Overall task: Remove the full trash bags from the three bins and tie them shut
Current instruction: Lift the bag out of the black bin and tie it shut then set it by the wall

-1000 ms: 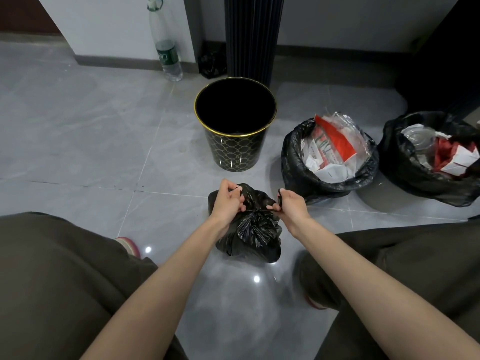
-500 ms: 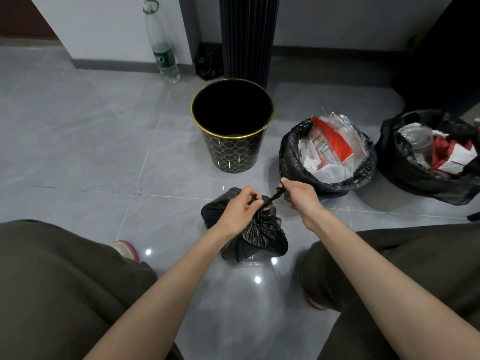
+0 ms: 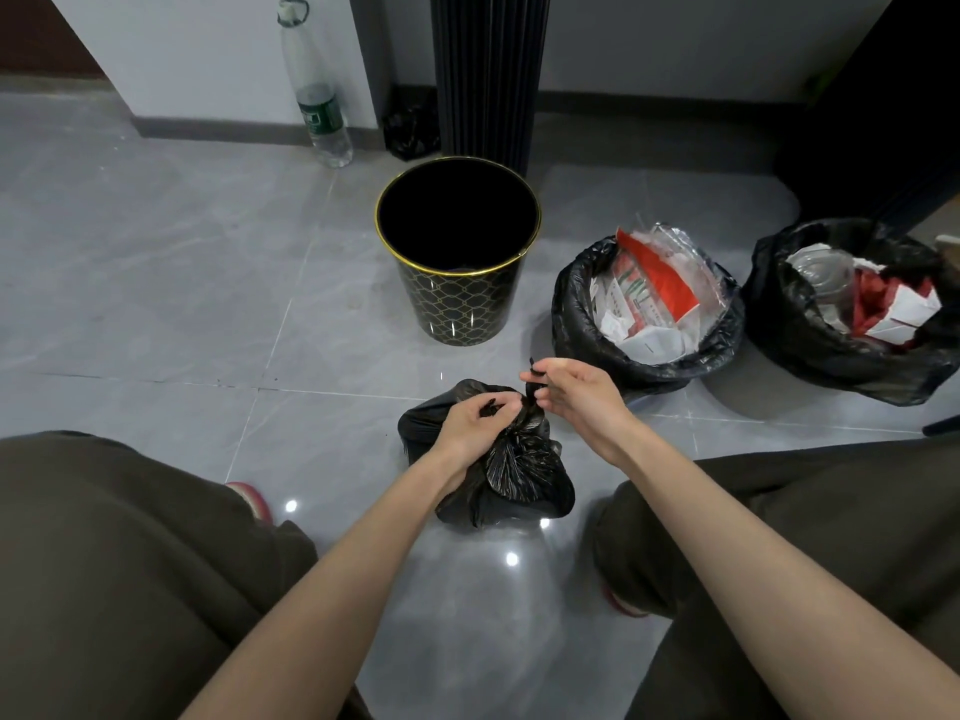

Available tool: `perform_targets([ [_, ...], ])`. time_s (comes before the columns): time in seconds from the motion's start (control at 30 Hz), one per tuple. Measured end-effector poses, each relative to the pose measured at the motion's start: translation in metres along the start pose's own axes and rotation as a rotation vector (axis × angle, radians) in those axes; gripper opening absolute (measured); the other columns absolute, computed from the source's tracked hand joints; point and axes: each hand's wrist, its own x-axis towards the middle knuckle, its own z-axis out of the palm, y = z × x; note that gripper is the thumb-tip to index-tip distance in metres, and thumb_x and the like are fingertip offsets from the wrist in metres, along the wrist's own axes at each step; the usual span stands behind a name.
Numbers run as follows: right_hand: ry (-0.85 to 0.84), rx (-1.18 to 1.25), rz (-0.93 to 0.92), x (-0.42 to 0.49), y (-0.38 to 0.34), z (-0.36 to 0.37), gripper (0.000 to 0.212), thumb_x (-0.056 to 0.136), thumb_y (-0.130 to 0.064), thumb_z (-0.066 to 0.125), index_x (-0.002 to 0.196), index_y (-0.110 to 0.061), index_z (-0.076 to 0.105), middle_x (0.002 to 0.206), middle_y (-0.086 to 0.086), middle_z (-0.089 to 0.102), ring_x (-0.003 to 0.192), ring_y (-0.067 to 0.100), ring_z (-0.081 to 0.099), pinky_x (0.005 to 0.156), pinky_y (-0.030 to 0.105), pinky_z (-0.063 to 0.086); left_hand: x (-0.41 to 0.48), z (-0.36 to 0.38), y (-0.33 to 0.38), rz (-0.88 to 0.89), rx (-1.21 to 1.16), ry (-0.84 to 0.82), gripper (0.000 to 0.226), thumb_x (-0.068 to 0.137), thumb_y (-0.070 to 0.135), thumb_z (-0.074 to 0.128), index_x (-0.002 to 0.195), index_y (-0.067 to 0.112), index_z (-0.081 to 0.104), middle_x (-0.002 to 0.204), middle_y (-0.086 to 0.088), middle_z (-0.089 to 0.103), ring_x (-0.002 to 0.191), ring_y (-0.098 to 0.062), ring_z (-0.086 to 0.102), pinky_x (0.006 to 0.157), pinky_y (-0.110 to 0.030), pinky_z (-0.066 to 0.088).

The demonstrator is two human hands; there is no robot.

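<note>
**Head view: both my hands are on the bag neck**

The black trash bag (image 3: pixel 524 475) sits on the grey floor (image 3: pixel 156 304) between my knees, just in front of the empty gold-rimmed bin (image 3: pixel 457 304). My left hand (image 3: pixel 475 423) curls round its gathered neck. My right hand (image 3: pixel 576 394) pinches a twisted tail of plastic just above it. I can't tell if a knot is through, because my fingers cover it. To the right, the middle bag (image 3: pixel 571 314) and the far-right bag (image 3: pixel 784 314) gape open, stuffed with wrappers.
</note>
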Motion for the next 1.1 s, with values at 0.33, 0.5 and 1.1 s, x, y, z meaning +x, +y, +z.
perform_targets([
  [0.33, -0.004, -0.088, -0.150, 0.009, -0.008, -0.003, 0.022, 0.098, -0.006, 0.041, 0.091, -0.013, 0.061, 0.082, 0.000, 0.065, 0.069, 0.004, 0.054, 0.069, 0.013, 0.048, 0.000, 0.003, -0.006, 0.026, 0.062, 0.024, 0.018, 0.084, 0.024, 0.066, 0.098, 0.015, 0.074, 0.105, -0.001, 0.071, 0.098, -0.008, 0.064, 0.097, -0.024, 0.047],
  [0.5, 0.143, -0.147, -0.071, 0.011, 0.005, -0.006, 0.016, 0.092, 0.002, 0.045, 0.097, -0.011, 0.053, 0.083, 0.004, 0.062, 0.068, 0.010, 0.055, 0.065, 0.017, 0.050, -0.005, 0.004, 0.007, -0.206, -0.239, 0.001, 0.017, 0.095, 0.020, 0.050, 0.100, 0.019, 0.066, 0.076, 0.010, 0.069, 0.039, 0.004, 0.048, 0.039, -0.008, 0.030],
  [1.1, 0.007, -0.310, -0.011, 0.002, 0.021, 0.015, 0.018, 0.088, -0.015, 0.063, 0.088, 0.001, 0.073, 0.071, 0.001, 0.067, 0.055, 0.006, 0.045, 0.054, 0.012, 0.041, 0.002, -0.006, 0.017, -0.159, -0.086, 0.057, 0.026, 0.100, 0.011, 0.035, 0.083, 0.016, 0.054, 0.060, 0.003, 0.038, 0.048, -0.005, 0.028, 0.038, -0.013, 0.024],
])
